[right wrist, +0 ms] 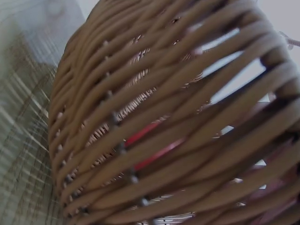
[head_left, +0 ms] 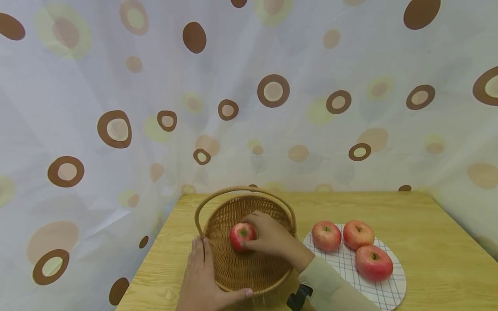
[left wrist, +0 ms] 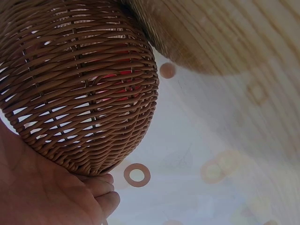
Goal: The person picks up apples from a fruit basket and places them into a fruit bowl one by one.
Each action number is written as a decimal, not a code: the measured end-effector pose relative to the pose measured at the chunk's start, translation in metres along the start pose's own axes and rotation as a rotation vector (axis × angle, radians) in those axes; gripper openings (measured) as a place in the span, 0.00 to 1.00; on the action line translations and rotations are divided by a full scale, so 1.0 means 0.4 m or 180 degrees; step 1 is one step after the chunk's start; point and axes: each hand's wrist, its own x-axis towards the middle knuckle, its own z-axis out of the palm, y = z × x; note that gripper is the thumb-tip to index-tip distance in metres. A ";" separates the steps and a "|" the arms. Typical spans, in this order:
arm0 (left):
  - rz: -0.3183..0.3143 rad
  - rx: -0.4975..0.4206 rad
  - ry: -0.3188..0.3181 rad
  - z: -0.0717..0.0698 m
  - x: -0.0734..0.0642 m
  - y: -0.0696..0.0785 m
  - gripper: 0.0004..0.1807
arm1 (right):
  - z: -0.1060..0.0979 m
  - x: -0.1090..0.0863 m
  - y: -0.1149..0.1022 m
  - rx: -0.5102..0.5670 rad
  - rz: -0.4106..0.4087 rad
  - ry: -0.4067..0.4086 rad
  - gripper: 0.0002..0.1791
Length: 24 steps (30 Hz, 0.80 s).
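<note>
A round wicker basket (head_left: pixel 253 278) with an arched handle (head_left: pixel 241 188) stands on the table. Inside it, my right hand (head_left: pixel 268 235) grips a red apple (head_left: pixel 238 235) between thumb and fingers. My left hand (head_left: pixel 204 276) rests against the basket's left rim, fingers straight along the side and thumb stretched along the near edge. The left wrist view shows that palm (left wrist: pixel 47 197) against the woven wall (left wrist: pixel 79 93), with red showing through the gaps. In the right wrist view the weave (right wrist: pixel 164 103) covers most of the frame and largely hides the right hand.
Right of the basket, an oval white mat with a blue grid (head_left: pixel 338 261) bears three apples: one at left (head_left: pixel 326 236), one at the back (head_left: pixel 358 234) and one nearer (head_left: pixel 374 263). A dotted curtain (head_left: pixel 241 138) hangs behind the wooden table (head_left: pixel 435 250).
</note>
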 end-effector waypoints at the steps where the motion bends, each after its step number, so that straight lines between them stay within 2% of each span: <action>1: -0.0002 -0.0005 -0.0002 0.000 0.000 0.000 0.91 | 0.000 0.003 0.001 0.0000 0.0005 -0.0010 0.31; 16: -0.0039 -0.0048 0.0003 -0.002 -0.002 0.005 0.91 | 0.015 0.028 0.020 0.0002 0.0242 -0.0348 0.44; 24: -0.0003 0.0027 0.0038 -0.004 -0.008 0.011 0.91 | 0.028 0.022 0.027 0.0154 0.0300 -0.0557 0.45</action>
